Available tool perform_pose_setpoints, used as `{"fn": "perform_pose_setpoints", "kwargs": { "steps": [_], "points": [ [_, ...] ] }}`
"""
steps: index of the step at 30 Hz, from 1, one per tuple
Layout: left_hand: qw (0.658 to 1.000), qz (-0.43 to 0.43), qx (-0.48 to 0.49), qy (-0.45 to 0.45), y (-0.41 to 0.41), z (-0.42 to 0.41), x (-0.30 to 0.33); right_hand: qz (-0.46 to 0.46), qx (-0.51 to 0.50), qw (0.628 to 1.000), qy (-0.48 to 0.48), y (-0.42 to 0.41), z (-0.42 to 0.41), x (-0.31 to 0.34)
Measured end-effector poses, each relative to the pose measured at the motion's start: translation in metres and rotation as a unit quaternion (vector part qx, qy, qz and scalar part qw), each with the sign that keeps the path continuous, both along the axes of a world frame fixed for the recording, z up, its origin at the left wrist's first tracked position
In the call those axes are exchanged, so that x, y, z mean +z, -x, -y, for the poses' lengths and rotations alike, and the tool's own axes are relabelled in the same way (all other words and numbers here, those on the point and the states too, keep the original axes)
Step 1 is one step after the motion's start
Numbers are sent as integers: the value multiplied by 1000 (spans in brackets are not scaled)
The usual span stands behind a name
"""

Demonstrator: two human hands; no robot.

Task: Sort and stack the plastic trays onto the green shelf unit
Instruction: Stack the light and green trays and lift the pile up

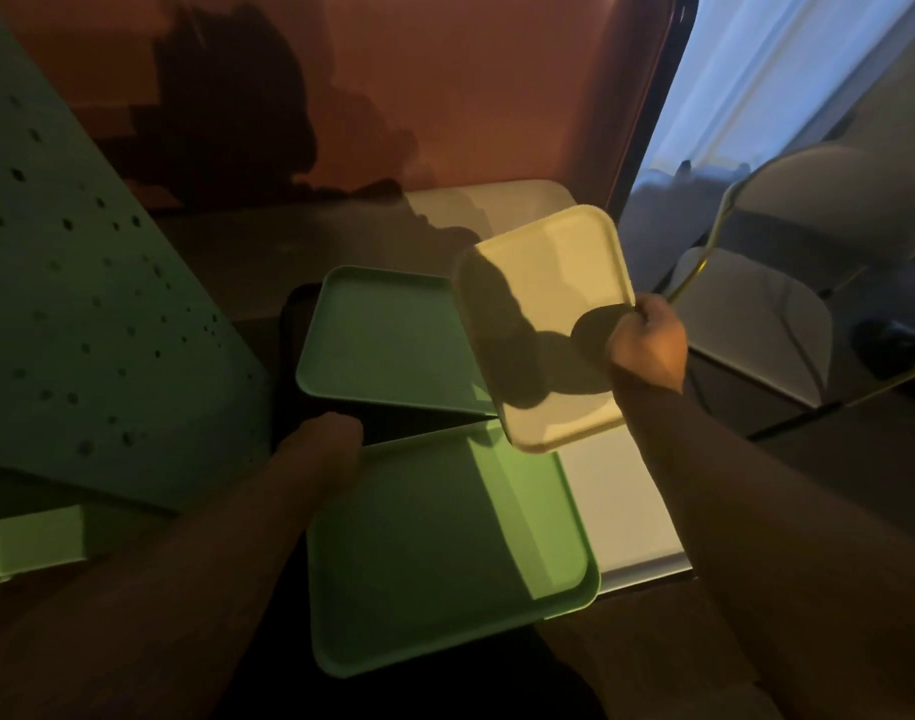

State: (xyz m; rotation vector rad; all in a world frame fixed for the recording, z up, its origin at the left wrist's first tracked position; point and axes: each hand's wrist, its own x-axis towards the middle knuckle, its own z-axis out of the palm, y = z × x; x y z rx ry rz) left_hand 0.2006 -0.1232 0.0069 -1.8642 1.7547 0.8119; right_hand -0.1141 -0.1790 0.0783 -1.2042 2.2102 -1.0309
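Observation:
My right hand [647, 345] grips the right edge of a cream tray [549, 283] and holds it tilted above the other trays. A green tray [388, 340] lies in the middle, on top of a black tray [294, 356]. Nearer to me is a second green tray [434, 553]. My left hand [320, 449] rests at that tray's far left corner, fingers curled over the edge of the black tray; its grip is hard to make out. The green perforated shelf unit [81, 314] stands at the left.
A white tray or board [621, 511] lies under the near green tray on the right. A large reddish-brown tray [471, 85] leans at the back. A white chair with a metal frame [788, 283] stands to the right, by a bright window.

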Motion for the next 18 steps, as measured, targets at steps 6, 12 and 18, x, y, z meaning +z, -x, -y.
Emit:
{"fn": "perform_pose_setpoints", "kwargs": {
  "steps": [6,12,18],
  "points": [
    [998,-16,-32,45,-1,7,6,-20,224,966,-131,-37,-4,-14],
    [995,-60,39,75,-9,14,1,-148,356,897,-219,-70,-22,-56],
    [984,-95,108,103,4,15,2,-151,368,885,-242,-81,-20,-59]
  ]
}}
